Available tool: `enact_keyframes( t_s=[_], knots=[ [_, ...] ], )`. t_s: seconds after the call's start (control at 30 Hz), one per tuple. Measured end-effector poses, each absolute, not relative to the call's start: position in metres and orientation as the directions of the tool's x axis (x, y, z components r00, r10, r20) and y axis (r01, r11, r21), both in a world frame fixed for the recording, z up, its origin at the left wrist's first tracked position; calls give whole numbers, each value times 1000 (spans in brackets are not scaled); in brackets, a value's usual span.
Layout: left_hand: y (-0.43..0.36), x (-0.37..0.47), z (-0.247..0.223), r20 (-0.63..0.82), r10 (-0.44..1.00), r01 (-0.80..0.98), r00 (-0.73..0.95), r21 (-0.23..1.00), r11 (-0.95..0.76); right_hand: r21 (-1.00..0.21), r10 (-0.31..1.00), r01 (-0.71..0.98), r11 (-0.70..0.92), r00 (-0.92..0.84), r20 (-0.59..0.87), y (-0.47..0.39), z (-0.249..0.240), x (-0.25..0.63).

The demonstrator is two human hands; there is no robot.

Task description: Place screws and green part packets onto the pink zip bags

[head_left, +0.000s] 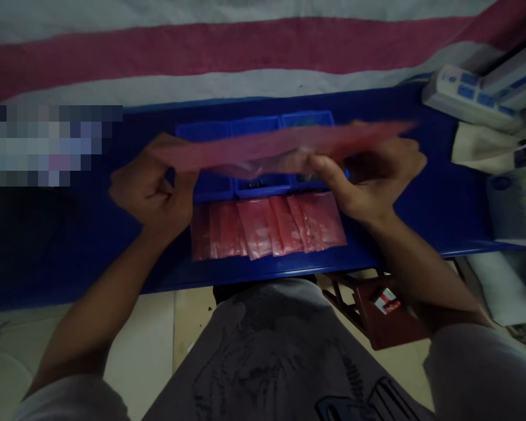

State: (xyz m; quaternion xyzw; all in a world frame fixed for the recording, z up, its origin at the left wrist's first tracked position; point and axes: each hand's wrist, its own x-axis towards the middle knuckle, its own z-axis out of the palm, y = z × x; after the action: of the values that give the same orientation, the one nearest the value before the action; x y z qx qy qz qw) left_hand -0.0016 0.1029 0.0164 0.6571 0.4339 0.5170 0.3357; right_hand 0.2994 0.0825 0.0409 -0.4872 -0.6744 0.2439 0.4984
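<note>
A pink plastic bag point(254, 151), smeared by motion, stretches between my two hands above the table. My left hand point(158, 181) pinches its left end with curled fingers. My right hand point(372, 175) grips the right part, thumb laid along the near side. Beneath the bag stand blue bins point(263, 190) in a row, partly covered by it; small dark items show in the middle one, too dim to name. Nearer to me, several flat pink bags point(263, 228) lie overlapping in a row along the table's front.
The blue table point(438, 204) runs across the view, a striped cloth point(228, 49) hanging behind it. A white power strip point(469, 96) and a pale cloth point(482, 147) lie at the right. Below the table is a red-brown stool point(390, 327) with a small box. A pixelated patch hides the left.
</note>
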Motion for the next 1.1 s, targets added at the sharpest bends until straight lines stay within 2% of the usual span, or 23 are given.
enact_keyframes(
  t_s=[0.07,0.17,0.33,0.4,0.47,0.53,0.57,0.63,0.73,0.8,0.9,1.0,1.03,1.1],
  knots=[
    [101,9,22,438,899,179,16,883,-434,-826,886,354,439,-20,462,83,46,291],
    [104,18,31,445,895,109,7,890,-443,-897,915,196,397,-12,402,95,50,285],
    [102,15,39,374,916,84,148,918,-388,-908,916,128,400,-19,401,104,53,273],
    [99,17,40,323,916,66,237,935,-347,-911,910,102,399,-165,380,102,54,267],
    [97,20,41,240,928,91,286,957,-276,-918,843,42,395,-412,345,102,54,263],
    [99,22,43,168,962,162,215,965,-205,-926,768,-38,376,-545,335,105,50,262],
    [101,22,44,158,978,201,139,962,-184,-928,781,-71,366,-519,348,107,47,264],
    [108,16,48,196,980,241,-13,952,-187,-925,859,-102,367,-343,379,113,40,273],
    [116,1,52,254,963,341,-89,916,-210,-910,908,6,415,-63,414,116,35,294],
    [119,-8,50,232,971,493,-49,851,-179,-884,895,167,437,16,446,108,38,308],
    [120,-14,44,190,979,671,71,717,-188,-763,880,477,436,-48,473,77,45,318],
    [123,-19,39,294,925,814,239,459,-356,-677,874,567,470,-187,449,37,39,312],
    [125,-21,39,342,894,840,291,356,-410,-555,851,669,493,-239,468,27,34,307],
    [131,-28,43,386,840,842,381,231,-488,-312,853,852,420,-254,456,13,19,297]
  ],
)
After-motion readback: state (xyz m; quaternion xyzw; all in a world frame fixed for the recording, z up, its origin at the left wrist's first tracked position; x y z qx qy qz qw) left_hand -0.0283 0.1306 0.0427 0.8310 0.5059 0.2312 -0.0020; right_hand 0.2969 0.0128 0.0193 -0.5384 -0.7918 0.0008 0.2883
